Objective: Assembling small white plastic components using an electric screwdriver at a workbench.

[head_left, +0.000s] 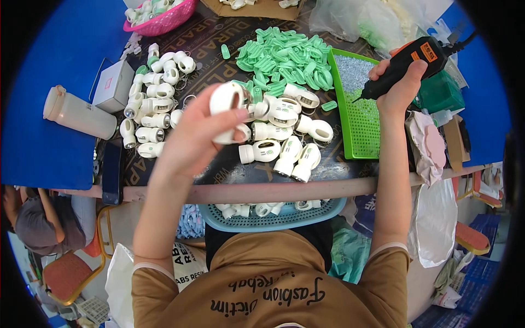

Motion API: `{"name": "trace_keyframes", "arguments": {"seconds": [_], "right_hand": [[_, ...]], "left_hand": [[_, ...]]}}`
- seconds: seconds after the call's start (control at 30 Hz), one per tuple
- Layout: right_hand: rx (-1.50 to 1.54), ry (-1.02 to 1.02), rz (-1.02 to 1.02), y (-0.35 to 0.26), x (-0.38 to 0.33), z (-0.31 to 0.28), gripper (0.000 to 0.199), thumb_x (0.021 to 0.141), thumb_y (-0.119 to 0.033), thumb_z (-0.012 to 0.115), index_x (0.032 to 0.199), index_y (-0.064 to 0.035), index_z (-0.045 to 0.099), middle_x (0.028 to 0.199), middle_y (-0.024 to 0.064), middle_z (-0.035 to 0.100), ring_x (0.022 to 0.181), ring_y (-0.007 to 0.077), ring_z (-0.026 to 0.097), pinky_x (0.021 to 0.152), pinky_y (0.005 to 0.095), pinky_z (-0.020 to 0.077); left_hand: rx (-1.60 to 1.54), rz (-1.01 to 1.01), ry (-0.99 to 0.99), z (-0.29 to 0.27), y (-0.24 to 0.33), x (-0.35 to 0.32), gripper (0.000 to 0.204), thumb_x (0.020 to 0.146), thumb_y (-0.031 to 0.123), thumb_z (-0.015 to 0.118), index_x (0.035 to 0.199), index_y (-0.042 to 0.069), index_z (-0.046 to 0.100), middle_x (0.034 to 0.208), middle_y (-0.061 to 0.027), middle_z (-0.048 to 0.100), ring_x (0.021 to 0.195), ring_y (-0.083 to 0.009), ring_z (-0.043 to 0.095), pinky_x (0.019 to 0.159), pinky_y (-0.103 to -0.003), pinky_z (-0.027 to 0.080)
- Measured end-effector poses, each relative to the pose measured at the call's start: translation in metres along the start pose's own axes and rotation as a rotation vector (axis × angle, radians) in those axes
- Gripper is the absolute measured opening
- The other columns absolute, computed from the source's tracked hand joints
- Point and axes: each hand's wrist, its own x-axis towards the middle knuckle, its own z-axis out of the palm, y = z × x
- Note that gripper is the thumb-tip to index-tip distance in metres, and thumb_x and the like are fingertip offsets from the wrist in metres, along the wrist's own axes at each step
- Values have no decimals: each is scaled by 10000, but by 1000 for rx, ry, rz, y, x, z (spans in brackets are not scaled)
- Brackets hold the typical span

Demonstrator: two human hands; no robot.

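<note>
My left hand is closed on a small white torch, raised over the middle of the table. A second white rounded part shows below its fingers; I cannot tell whether it belongs to the same torch. My right hand grips a black electric screwdriver, its thin bit pointing left above a bright green tray. Small silvery pieces, seemingly screws, cover the tray's far part. Several white torches lie just right of my left hand. More torches stand in rows at the left.
A heap of green plastic covers lies at the far middle. A white bottle, a small box and a phone are at the left. A pink basket stands far left; a blue basket of torches sits under the table edge.
</note>
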Motion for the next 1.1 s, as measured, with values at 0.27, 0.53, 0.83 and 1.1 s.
{"name": "trace_keyframes", "arguments": {"seconds": [0.27, 0.53, 0.83, 1.1], "right_hand": [[58, 12, -12, -5, 4, 3, 598, 833, -608, 373, 921, -24, 468, 512, 88, 464, 415, 182, 460, 413, 278, 379], [511, -343, 128, -75, -23, 26, 860, 634, -827, 357, 981, -50, 474, 601, 63, 469, 516, 177, 434, 543, 326, 365], [449, -492, 169, -100, -67, 102, 876, 603, -837, 392, 1031, -73, 430, 605, 24, 443, 500, 129, 425, 522, 272, 342], [325, -601, 149, -103, -73, 117, 905, 590, -851, 375, 1041, -68, 434, 596, 35, 448, 487, 141, 430, 505, 277, 354]], "left_hand": [[-342, -136, -130, 37, -50, -29, 327, 817, 75, 573, 1087, 2, 402, 784, -65, 540, 582, -108, 527, 468, -232, 424], [-482, -153, -176, 40, -65, -32, 337, 823, 56, 536, 1134, 15, 414, 771, -54, 519, 564, -93, 495, 422, -218, 376], [-479, -204, -187, 36, -67, -35, 305, 828, 26, 512, 1118, 38, 417, 673, -31, 501, 480, -76, 451, 372, -199, 301], [-486, -198, -164, 35, -69, -37, 333, 821, 33, 513, 1139, 40, 419, 686, -42, 503, 469, -86, 439, 364, -199, 249]]}}
